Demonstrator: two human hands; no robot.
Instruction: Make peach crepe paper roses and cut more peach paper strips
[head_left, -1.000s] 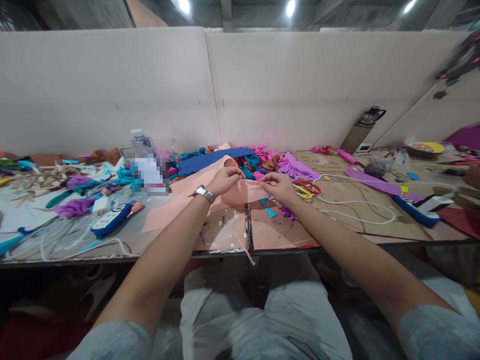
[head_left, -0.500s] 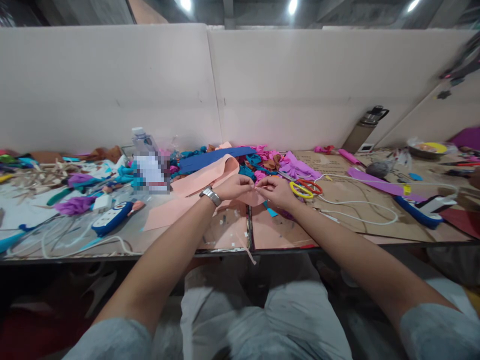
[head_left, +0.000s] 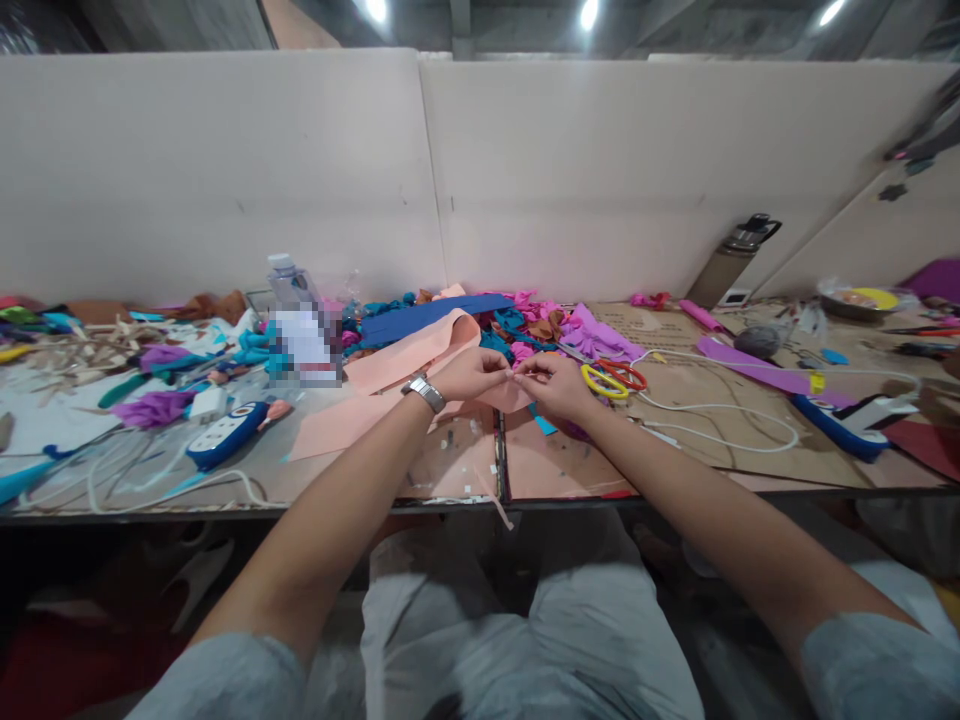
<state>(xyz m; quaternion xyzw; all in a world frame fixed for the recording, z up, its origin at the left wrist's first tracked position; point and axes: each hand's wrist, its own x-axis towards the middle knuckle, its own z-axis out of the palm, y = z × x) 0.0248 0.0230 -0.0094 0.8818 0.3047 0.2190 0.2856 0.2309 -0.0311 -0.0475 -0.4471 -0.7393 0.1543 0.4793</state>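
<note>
My left hand (head_left: 474, 376), with a metal watch on its wrist, and my right hand (head_left: 556, 386) meet over the middle of the table. Both have fingers closed in a pinch on the upper edge of a peach crepe paper strip (head_left: 511, 398), which hangs below the fingertips. The exact pinch point is too small to make out. Behind my left hand lies a folded peach paper sheet (head_left: 409, 352), its end curled into a loop. A flat peach piece (head_left: 330, 425) lies left of my left wrist. Scissors (head_left: 604, 380) with yellow and red handles rest just beyond my right hand.
A heap of coloured crepe scraps (head_left: 525, 315) and a blue strip (head_left: 435, 318) lie behind my hands. A plastic bottle (head_left: 289, 280) stands at left, a dark flask (head_left: 731, 262) at back right. Power strips (head_left: 229, 437) and white cables (head_left: 739, 447) lie on both sides.
My hands keep nearly the same place and pinch on the peach paper, with only slight finger movement. The whole view has shifted a little.
</note>
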